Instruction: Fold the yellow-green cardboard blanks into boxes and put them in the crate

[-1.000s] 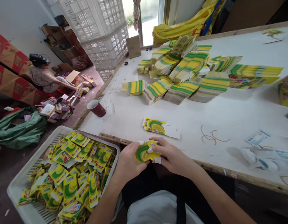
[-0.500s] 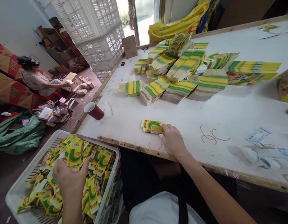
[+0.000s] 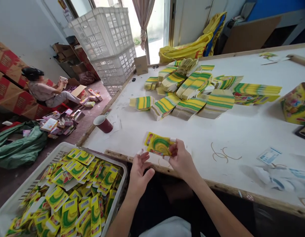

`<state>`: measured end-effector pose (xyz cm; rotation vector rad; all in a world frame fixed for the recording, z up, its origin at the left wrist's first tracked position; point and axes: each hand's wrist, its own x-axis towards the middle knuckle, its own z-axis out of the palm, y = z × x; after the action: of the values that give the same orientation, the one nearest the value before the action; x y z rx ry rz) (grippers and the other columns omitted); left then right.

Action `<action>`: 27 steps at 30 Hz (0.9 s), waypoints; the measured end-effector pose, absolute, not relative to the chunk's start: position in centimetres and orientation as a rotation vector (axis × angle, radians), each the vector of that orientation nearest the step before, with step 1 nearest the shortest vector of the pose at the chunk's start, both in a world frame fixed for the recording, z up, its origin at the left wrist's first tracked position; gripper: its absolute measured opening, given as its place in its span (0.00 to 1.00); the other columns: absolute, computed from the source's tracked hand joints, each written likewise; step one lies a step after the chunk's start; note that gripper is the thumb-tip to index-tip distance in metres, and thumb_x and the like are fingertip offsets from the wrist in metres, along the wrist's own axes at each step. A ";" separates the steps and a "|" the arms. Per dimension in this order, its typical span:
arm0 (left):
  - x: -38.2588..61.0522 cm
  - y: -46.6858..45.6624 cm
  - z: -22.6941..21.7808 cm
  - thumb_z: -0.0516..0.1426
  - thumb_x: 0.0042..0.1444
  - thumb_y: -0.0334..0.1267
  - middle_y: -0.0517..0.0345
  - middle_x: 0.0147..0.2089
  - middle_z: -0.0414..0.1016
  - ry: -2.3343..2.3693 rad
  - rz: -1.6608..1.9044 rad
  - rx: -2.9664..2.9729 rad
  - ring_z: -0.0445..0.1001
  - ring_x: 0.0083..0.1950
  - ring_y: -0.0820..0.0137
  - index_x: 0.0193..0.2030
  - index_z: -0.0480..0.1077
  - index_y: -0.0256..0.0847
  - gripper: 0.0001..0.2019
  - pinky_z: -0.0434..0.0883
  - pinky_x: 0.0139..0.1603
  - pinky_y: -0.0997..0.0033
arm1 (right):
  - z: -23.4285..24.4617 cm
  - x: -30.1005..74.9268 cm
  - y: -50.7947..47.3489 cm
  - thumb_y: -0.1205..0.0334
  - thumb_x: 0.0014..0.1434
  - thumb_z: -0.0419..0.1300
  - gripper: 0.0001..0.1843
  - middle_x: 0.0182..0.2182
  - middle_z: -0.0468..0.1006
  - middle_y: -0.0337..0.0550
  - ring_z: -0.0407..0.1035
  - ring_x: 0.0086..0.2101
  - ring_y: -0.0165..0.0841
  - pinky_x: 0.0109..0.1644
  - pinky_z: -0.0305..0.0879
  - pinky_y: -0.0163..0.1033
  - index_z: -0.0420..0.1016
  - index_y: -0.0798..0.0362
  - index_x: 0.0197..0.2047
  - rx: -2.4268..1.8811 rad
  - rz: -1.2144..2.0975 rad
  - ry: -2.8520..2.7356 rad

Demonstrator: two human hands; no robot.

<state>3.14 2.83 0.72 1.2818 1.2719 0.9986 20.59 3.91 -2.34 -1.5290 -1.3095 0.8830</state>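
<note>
A small yellow-green printed carton [image 3: 157,144] is pinched between the thumb and fingers of my right hand [image 3: 182,160], over the table's front part. My left hand [image 3: 140,172] is just left of and below the carton, fingers apart and holding nothing; white covers show on some fingertips. To the left, a white plastic crate [image 3: 63,147] holds a heap of cartons [image 3: 77,169] of the same print. Behind the hands, stacks of flat yellow-green striped cartons [image 3: 191,102] lie on the white table [image 3: 132,131].
A maroon paper cup [image 3: 104,125] stands near the table's left edge. Loose rubber bands [image 3: 223,154] and a crumpled plastic pack [image 3: 280,177] lie to the right. White crates [image 3: 103,36] are stacked behind. A co-worker [image 3: 47,89] sits at the left among boxes.
My left hand has moved right, out of the crate and up to the carton, empty. My right hand has lifted and tilted the carton. The camera view has shifted slightly.
</note>
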 end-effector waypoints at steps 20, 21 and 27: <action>5.9 3.1 3.7 0.52 0.45 0.74 0.58 0.36 0.73 1.249 1.408 0.907 0.73 0.36 0.69 0.39 0.73 0.47 0.32 0.75 0.41 0.70 | 1.2 16.6 0.8 0.56 0.54 0.63 0.12 0.30 0.71 0.37 0.64 0.32 0.30 0.37 0.64 0.36 0.69 0.51 0.39 -0.921 1.579 -0.899; 5.7 2.9 3.5 0.59 0.46 0.68 0.58 0.37 0.76 1.270 1.406 0.934 0.75 0.39 0.69 0.39 0.74 0.47 0.27 0.75 0.44 0.70 | 0.9 16.9 0.8 0.54 0.55 0.62 0.12 0.31 0.72 0.38 0.66 0.33 0.31 0.39 0.66 0.37 0.70 0.52 0.38 -0.915 1.568 -0.872; 2.3 3.2 3.1 0.66 0.49 0.51 0.53 0.38 0.82 1.246 1.244 1.152 0.79 0.42 0.63 0.39 0.79 0.40 0.17 0.75 0.48 0.66 | -0.1 19.8 1.0 0.65 0.59 0.58 0.07 0.25 0.73 0.39 0.66 0.27 0.29 0.30 0.65 0.33 0.76 0.53 0.31 -1.082 1.065 -1.224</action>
<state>2.28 3.15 3.14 1.1516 1.2460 1.2442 19.78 0.97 -0.08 -1.0815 -1.2235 1.0649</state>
